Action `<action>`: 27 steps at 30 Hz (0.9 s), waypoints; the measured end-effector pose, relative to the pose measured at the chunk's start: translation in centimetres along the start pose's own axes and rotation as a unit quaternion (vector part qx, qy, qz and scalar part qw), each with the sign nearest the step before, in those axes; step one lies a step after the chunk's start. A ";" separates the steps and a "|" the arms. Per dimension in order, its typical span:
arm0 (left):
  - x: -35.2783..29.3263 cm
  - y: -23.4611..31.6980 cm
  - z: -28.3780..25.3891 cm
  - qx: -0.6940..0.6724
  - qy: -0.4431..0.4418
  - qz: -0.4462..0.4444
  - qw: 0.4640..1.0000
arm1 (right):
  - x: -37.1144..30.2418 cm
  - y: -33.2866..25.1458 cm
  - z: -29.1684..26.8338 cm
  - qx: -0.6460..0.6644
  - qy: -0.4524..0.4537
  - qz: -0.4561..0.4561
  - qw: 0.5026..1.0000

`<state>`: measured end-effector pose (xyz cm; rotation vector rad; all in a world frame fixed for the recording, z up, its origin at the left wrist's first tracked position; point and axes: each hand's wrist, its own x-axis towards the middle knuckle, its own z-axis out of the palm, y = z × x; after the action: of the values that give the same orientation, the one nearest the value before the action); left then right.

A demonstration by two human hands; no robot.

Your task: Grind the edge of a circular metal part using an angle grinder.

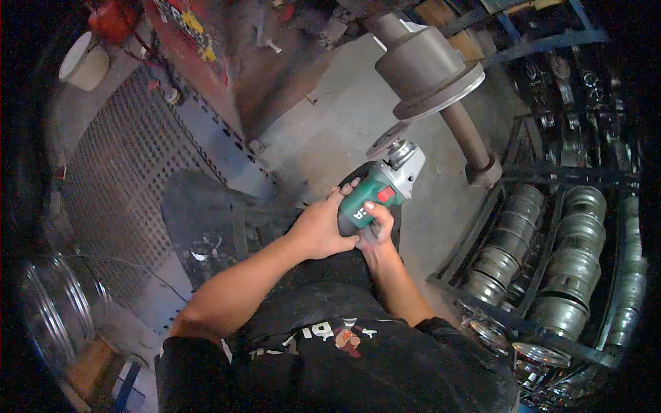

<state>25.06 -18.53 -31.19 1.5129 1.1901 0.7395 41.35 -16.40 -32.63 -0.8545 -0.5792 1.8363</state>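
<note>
Both my hands are wrapped round a green angle grinder [372,195] with a silver head and a red button. My left hand [321,226] closes on the rear of its body. On the other side, my right hand [378,224] grips it, the thumb lying just below the red button. The grinder's disc [387,140] points up and away from me, close to a grey metal cylinder [423,65] with a wide round flange [442,96]. Whether disc and flange touch, I cannot tell. A thick shaft [465,134] runs out of the flange towards the right.
On the right, a dark metal rack [506,319] holds several stacked wheel rims [577,255]. More rims [60,303] stand at the lower left. A perforated mat [124,165], a white bucket [86,65] and a red machine [189,38] are to the left.
</note>
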 end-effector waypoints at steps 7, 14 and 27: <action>0.0 -0.5 0.0 0.006 0.012 0.025 1.000 | 0.0 -0.1 0.5 -0.003 -0.017 0.006 1.000; 0.0 -0.6 0.2 0.004 0.019 0.037 0.999 | -0.1 -0.1 0.7 -0.015 0.001 0.010 1.000; 0.2 -1.2 0.3 -0.003 0.028 0.061 0.998 | 0.0 -0.2 0.9 -0.019 -0.007 -0.010 1.000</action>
<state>24.99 -18.48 -32.38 1.5806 1.1435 0.8716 40.77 -16.35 -31.89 -0.8597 -0.6311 1.8195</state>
